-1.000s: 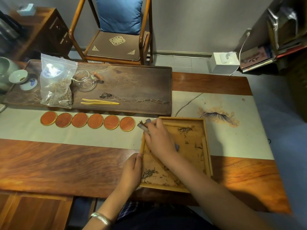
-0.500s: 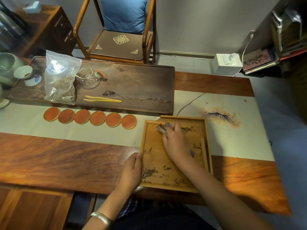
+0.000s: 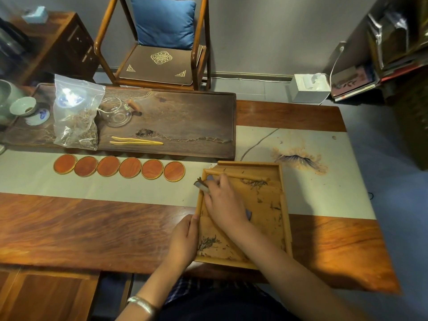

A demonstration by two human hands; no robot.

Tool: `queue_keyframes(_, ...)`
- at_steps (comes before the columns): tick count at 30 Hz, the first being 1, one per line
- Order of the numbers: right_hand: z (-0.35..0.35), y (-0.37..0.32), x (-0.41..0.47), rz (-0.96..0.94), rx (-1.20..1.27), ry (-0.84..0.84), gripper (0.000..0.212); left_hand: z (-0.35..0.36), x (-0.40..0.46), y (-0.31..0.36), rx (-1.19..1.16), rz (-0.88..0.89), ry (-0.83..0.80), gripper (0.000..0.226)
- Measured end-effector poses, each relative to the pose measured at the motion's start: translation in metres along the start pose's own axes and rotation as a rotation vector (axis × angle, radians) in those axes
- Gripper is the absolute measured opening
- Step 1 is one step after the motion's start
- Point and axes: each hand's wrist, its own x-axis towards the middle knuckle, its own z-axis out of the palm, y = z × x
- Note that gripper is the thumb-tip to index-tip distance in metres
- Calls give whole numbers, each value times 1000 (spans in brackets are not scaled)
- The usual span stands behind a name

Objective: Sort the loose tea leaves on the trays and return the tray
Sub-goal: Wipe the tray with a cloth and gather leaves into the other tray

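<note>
A: What are the hands doing nearest the body?

B: The left hand (image 3: 184, 239) is lying along the bamboo tray (image 3: 285, 218) at its left rim, fingers fairly straight and the fingertips touching the rim. The right hand (image 3: 223, 205) is reaching across the tray floor, fingers curled round a small grey tool (image 3: 201, 185) whose tip is sticking out over the far-left corner.

A: And the tea leaves?

B: One clump of loose tea leaves (image 3: 208, 242) is sitting just right of the left fingers; another clump (image 3: 254, 183) is lying right of the right fingertips, near the far rim. Bare tray floor is showing between them.

A: What is the tray resting on?

B: It is straddling the wooden table (image 3: 92, 228) and the pale table runner (image 3: 115, 188).

A: What is standing beyond the fingers?

B: Six round coasters (image 3: 119, 167) are lining up left of the tool. Farther off, a dark tea board (image 3: 185, 121) is carrying bamboo tweezers (image 3: 136, 141), a plastic bag of leaves (image 3: 75, 117) and a glass pitcher (image 3: 118, 113). A chair with a blue cushion (image 3: 164, 22) is standing behind.
</note>
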Motion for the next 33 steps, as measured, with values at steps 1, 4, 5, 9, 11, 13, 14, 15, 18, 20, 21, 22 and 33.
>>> queue_keyframes(1, 2, 0, 0, -4, -11, -12, 36, 0, 0, 0, -2, 3, 2, 42)
queue_keyframes(4, 4, 7, -1, -3, -37, -15, 34, -1, -2, 1, 14, 16, 10, 40)
queue_keyframes(5, 4, 12, -1, 7, -40, -14, 34, -1, -3, 0, 23, 22, 6, 40)
queue_keyframes(9, 2, 37, -6, 64, -61, 1, 36, -1, -5, -3, 9, 15, -20, 41)
queue_keyframes(11, -1, 50, -8, 98, -80, -1, 36, -2, -5, -4, 2, -3, -11, 41)
queue_keyframes(13, -4, 63, -11, 131, -101, 4, 37, -2, -4, -4, 15, -5, 17, 41)
queue_keyframes(14, -6, 70, -12, 148, -109, 8, 38, -3, -3, -4, 22, -4, 32, 41)
queue_keyframes(15, -8, 75, -13, 165, -114, 11, 37, -3, -2, -4, 29, -4, 39, 41)
queue_keyframes(18, -13, 85, -14, 182, -111, 14, 36, -4, 1, -4, 38, -4, 33, 41)
queue_keyframes(20, -15, 81, -14, 152, -67, 41, 33, -3, 3, -3, 52, -5, 34, 40)
queue_keyframes(21, -16, 76, -14, 119, -31, 55, 32, -3, 4, -2, 60, -4, 33, 40)
queue_keyframes(22, -17, 69, -13, 75, 5, 59, 31, -3, 5, 0, 64, -1, 30, 41)
queue_keyframes(33, -13, 32, 0, -262, 43, -133, 29, -5, 5, 6, 16, -6, 5, 41)
